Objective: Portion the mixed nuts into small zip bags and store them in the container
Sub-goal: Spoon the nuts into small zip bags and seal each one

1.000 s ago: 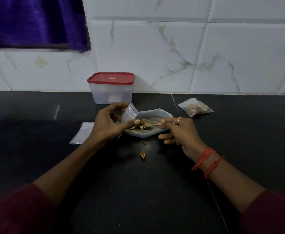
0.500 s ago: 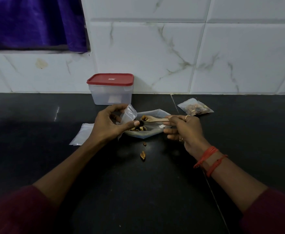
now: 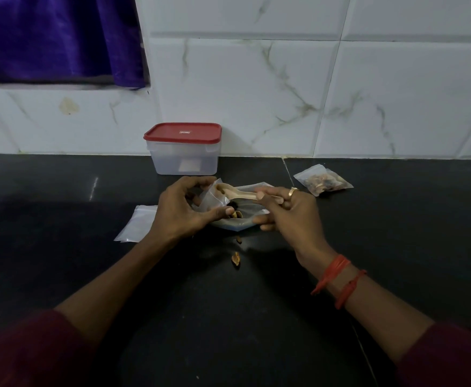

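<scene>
My left hand (image 3: 182,210) pinches a small clear zip bag (image 3: 213,198) and holds its mouth up. My right hand (image 3: 290,212) grips a pale wooden spoon (image 3: 235,192) whose bowl sits at the mouth of that small bag. Beneath both lies the large clear bag of mixed nuts (image 3: 239,219), partly hidden by my hands. A filled small zip bag (image 3: 323,181) lies to the right. The clear container with a red lid (image 3: 184,149) stands shut against the wall.
Empty zip bags (image 3: 136,223) lie flat left of my left hand. Two loose nut pieces (image 3: 235,258) sit on the black counter (image 3: 61,261) in front of the big bag. A tiled wall and a purple curtain (image 3: 55,37) close off the back.
My right hand has lifted the spoon out of the large nut bag and swung it left to the mouth of the small bag. My left hand has held still.
</scene>
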Available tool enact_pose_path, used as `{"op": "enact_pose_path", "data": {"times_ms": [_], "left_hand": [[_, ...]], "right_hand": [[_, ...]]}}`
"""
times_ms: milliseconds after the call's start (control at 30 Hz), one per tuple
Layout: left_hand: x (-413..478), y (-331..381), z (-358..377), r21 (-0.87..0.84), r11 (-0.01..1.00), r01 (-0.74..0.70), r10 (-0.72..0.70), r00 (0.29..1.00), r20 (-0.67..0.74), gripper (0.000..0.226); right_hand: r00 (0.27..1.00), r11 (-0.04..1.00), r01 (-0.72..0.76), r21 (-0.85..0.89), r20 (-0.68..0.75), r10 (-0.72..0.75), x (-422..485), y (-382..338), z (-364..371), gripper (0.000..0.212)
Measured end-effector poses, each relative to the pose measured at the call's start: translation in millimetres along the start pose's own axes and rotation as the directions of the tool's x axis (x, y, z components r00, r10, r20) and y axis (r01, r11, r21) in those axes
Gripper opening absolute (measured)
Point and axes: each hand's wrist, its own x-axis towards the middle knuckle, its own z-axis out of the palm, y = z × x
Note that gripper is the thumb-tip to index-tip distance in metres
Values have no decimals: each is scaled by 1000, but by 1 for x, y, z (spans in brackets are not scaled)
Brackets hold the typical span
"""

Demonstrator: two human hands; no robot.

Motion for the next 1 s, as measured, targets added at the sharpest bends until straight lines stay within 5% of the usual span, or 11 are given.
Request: {"op": "enact_pose_path", "data": {"times_ms": [167, 567, 700, 833, 1000], "left_hand": [[0, 2, -2, -20, 1000, -7, 6, 999, -33, 76], [3, 3, -4, -178, 981, 84, -96, 993, -64, 67], [4, 4, -4, -203, 971, 124, -127, 992, 2, 67], [0, 9, -2, -229, 967, 111, -106, 994, 30, 58], [2, 7, -3, -180, 978, 102, -101, 995, 15, 60]], "right_hand": [[889, 843, 457, -282, 134, -438, -3, 3, 1, 25], [946, 943, 325, 77, -30, -323, 10, -2, -8, 15], [926, 925, 376, -58, 7, -376, 8, 2, -11, 18], [830, 739, 557, -379, 242, -502, 7, 6, -9, 23], [892, 874, 449, -185, 36, -451, 6, 1, -9, 16]]}}
